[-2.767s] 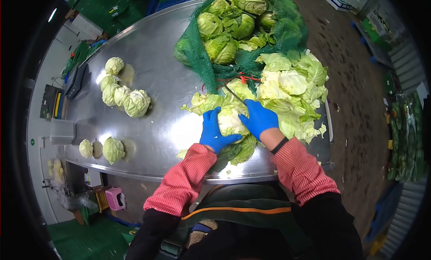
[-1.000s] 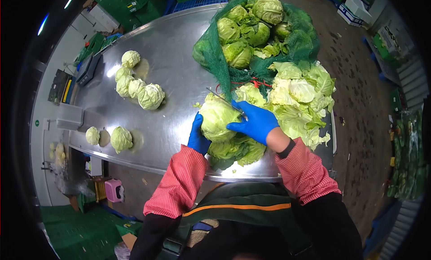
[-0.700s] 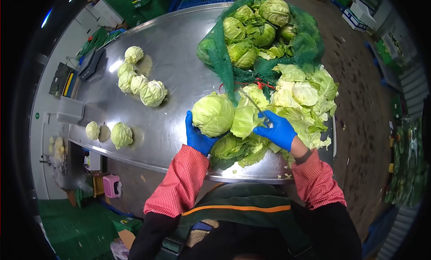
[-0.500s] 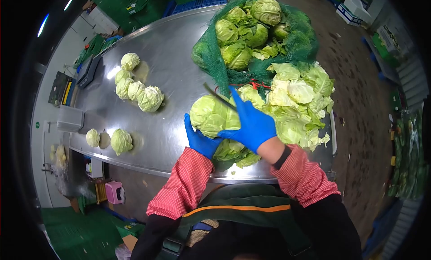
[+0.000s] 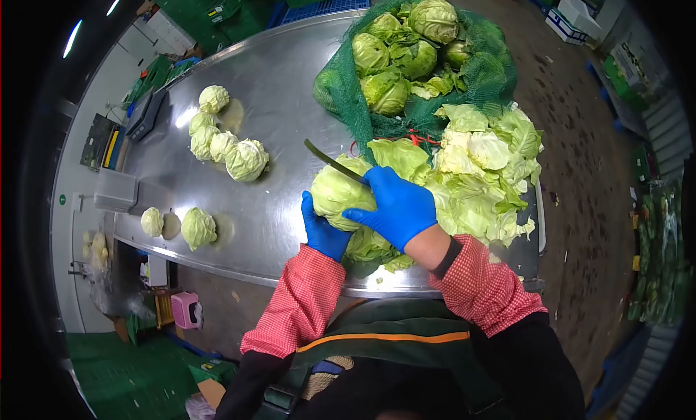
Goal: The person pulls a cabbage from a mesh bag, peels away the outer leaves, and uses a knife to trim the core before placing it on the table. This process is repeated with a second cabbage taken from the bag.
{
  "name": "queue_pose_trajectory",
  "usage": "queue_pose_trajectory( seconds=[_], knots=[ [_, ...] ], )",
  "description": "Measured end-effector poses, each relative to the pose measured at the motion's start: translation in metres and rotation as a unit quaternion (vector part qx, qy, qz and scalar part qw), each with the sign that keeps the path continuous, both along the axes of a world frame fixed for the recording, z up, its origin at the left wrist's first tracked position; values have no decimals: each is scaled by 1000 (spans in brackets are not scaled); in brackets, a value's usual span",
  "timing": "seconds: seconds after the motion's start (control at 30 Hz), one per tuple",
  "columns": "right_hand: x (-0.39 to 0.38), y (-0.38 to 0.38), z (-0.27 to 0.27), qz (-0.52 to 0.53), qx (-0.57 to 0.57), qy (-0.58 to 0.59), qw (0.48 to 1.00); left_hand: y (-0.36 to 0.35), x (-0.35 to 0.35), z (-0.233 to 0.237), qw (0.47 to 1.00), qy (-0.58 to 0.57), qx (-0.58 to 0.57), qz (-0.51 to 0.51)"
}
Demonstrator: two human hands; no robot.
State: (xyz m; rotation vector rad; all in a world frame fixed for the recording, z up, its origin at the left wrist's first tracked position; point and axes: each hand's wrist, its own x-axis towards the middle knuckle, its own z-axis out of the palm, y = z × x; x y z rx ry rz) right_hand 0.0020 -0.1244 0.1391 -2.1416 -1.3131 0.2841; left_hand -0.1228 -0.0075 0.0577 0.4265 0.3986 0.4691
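A pale green cabbage (image 5: 339, 195) is held above the metal table. My left hand (image 5: 324, 228), in a blue glove, grips it from below and the left side. My gloved right hand (image 5: 399, 206) is closed round a knife (image 5: 330, 159), its dark curved blade reaching over the top of the cabbage, with the thumb against the cabbage's right side. Loose outer leaves (image 5: 482, 170) are heaped to the right, and a large leaf (image 5: 399, 157) lies just beyond my right hand.
A green net bag (image 5: 344, 86) of cabbages stands at the table's far side. Several smaller cabbages (image 5: 246, 160) sit on the left of the metal table (image 5: 279, 72). A clear plastic tub (image 5: 116, 191) and a dark scale (image 5: 146, 115) are at the far left edge.
A leaf that was on the cabbage's right side now lies away from it, behind my right hand. My right hand and the knife have shifted slightly left and down.
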Motion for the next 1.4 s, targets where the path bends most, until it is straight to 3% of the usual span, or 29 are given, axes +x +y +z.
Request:
queue_pose_trajectory(
  seconds=[0.1,0.2,0.33,0.43,0.53,0.63,0.7,0.73,0.8,0.9,0.93,0.97,1.07,1.1,1.17,1.27,1.3,1.37,1.4],
  knots=[
    [11,-2,-12,43,50,131,989,2,-2,-6,999,27,34,10],
    [20,-5,-28,50,71,160,983,-1,-4,-5,999,39,32,8],
    [33,-12,-45,-42,150,275,949,-1,-8,-2,1000,19,-9,4],
    [68,-19,-65,-161,158,505,833,-1,-10,15,997,0,-69,-17],
    [93,-27,-86,-243,100,436,861,0,-13,15,991,-50,-90,-87],
    [64,-35,-60,-107,122,248,955,2,-16,14,976,-97,-109,-161],
    [37,-31,-18,9,74,238,969,5,-18,16,959,-127,-116,-226],
    [33,-26,-23,20,92,223,970,9,-17,18,947,-145,-116,-262],
    [28,-14,-41,48,126,192,972,15,-16,15,977,-49,-128,-166],
    [17,-6,-50,22,94,278,956,7,-21,11,986,-5,-141,-85],
    [18,-5,-52,-8,75,391,917,5,-25,5,989,4,-133,-70],
    [20,-4,-64,-1,87,402,912,4,-31,0,990,14,-127,-54],
    [36,-6,-85,4,95,452,887,14,-46,-16,966,-95,-240,-24],
    [42,-6,-90,-32,88,444,891,18,-52,-15,974,-71,-214,-30],
    [39,-1,-66,-59,-11,258,964,26,-63,-14,986,-22,-160,-42],
    [17,24,-62,104,97,158,977,31,-79,-9,981,-21,-128,-143],
    [21,29,-66,95,66,286,951,28,-83,-4,990,45,-33,-131],
    [34,37,-74,74,0,520,851,23,-89,13,967,172,160,-99],
    [29,38,-81,103,80,620,773,28,-88,14,936,199,283,-63]
  ],
)
